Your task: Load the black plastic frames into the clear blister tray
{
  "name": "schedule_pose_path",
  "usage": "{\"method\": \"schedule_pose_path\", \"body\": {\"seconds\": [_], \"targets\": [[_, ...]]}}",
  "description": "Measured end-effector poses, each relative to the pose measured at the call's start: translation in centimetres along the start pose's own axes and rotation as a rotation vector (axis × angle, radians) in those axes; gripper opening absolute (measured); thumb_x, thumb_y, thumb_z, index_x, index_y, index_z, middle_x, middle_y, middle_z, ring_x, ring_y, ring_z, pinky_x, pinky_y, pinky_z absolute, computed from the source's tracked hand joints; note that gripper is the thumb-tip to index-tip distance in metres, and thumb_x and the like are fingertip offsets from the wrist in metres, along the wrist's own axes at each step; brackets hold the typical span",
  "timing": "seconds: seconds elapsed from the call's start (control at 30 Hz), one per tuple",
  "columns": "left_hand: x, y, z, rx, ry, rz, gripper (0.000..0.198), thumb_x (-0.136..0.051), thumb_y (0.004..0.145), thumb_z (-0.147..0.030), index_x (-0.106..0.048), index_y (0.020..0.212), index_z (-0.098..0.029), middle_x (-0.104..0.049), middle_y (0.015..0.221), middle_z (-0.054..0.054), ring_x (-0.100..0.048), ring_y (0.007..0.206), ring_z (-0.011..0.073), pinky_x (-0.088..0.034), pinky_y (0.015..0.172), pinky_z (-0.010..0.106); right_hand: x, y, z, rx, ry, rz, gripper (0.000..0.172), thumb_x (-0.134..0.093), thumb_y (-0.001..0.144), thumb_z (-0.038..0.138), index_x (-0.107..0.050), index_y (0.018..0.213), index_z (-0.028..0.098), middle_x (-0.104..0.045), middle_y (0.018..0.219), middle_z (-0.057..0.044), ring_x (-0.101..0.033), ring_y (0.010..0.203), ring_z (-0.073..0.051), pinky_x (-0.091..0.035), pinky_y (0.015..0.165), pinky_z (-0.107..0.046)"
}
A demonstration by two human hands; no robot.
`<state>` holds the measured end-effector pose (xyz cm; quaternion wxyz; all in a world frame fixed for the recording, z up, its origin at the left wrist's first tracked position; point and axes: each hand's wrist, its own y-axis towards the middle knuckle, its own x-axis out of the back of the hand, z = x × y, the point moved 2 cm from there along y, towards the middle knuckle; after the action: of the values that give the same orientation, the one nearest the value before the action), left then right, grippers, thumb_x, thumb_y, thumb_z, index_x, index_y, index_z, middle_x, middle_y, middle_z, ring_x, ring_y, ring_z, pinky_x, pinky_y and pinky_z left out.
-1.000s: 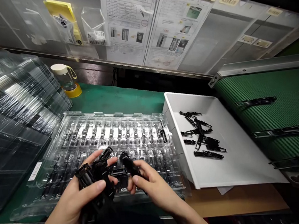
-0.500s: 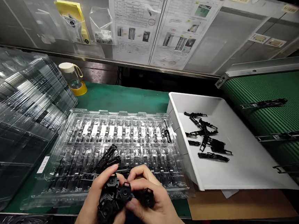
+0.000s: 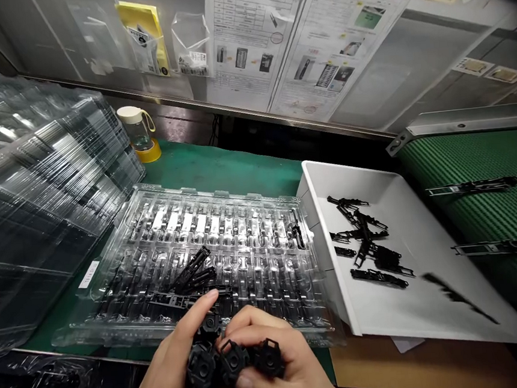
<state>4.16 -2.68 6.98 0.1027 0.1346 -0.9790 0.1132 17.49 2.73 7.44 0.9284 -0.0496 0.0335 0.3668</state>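
Observation:
My left hand [image 3: 165,368] is closed around black plastic parts [image 3: 202,368], their round ends facing me. Its index finger points up along the top one. Beside it, my right hand [image 3: 295,360] is closed on more black plastic parts [image 3: 269,358], with the thumb pressed against the nearest. The hands are close together, and the lengths of the parts are hidden behind the fingers. Just beyond, several loose black parts [image 3: 192,269] lie across a clear plastic tray [image 3: 99,335] with rows of slots. Another black part [image 3: 298,236] sits near the tray's right end.
A white bin [image 3: 409,217] with several black parts stands to the right, below a green conveyor belt [image 3: 482,216] carrying more. Stacked clear trays [image 3: 58,175] rise at left. A bottle [image 3: 140,135] stands behind on the green table [image 3: 220,164]. Printed sheets [image 3: 249,44] hang above.
One black part has left the conveyor's lower edge and now shows blurred in the white bin. The conveyor parts have shifted. My hands have turned the held parts' ends more towards me. The view has shifted slightly.

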Motion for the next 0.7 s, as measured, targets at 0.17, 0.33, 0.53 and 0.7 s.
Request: {"method": "schedule_pose_path", "body": {"seconds": [0.17, 0.33, 0.53, 0.7], "targets": [[0.0, -0.3, 0.4, 0.019, -0.035, 0.002, 0.056, -0.069, 0.05, -0.036, -0.048, 0.102, -0.034, -0.059, 0.095, 0.0, -0.057, 0.077, 0.0211, -0.036, 0.086, 0.034, 0.1, 0.2, -0.3, -0.05, 0.035, -0.007, 0.024, -0.061, 0.062, 0.023, -0.063, 0.085, 0.019, -0.052, 0.075, -0.004, -0.05, 0.069, -0.014, -0.039, 0.063, -0.026], [-0.1, -0.3, 0.1, 0.017, 0.036, 0.018, 0.059, -0.071, 0.048, -0.034, -0.05, 0.102, -0.029, -0.059, 0.096, 0.002, -0.054, 0.086, 0.0248, -0.037, 0.085, 0.033, 0.2, 0.1, -0.3, -0.034, 0.047, -0.033, 0.025, -0.065, 0.058, 0.023, -0.064, 0.083, 0.02, -0.053, 0.071, -0.003, -0.05, 0.069, -0.014, -0.039, 0.063, -0.026], [-0.2, 0.0, 0.3, 0.033, 0.019, 0.052, 0.057, -0.07, 0.048, -0.033, -0.051, 0.102, -0.028, -0.057, 0.101, 0.004, -0.051, 0.091, 0.0265, -0.037, 0.086, 0.035, 0.2, 0.0, -0.5, 0.008, -0.023, -0.062, 0.024, -0.065, 0.057, 0.027, -0.064, 0.079, 0.019, -0.051, 0.07, -0.003, -0.049, 0.065, -0.013, -0.039, 0.061, -0.025], [-1.0, 0.6, 1.9, 0.115, -0.105, 0.129, 0.063, -0.069, 0.045, -0.03, -0.048, 0.104, -0.027, -0.06, 0.09, 0.005, -0.05, 0.09, 0.0293, -0.038, 0.082, 0.04, 0.3, 0.3, -1.0, -0.047, -0.135, -0.052, 0.025, -0.066, 0.053, 0.024, -0.061, 0.078, 0.018, -0.048, 0.068, -0.001, -0.045, 0.062, -0.011, -0.036, 0.058, -0.023]]}}
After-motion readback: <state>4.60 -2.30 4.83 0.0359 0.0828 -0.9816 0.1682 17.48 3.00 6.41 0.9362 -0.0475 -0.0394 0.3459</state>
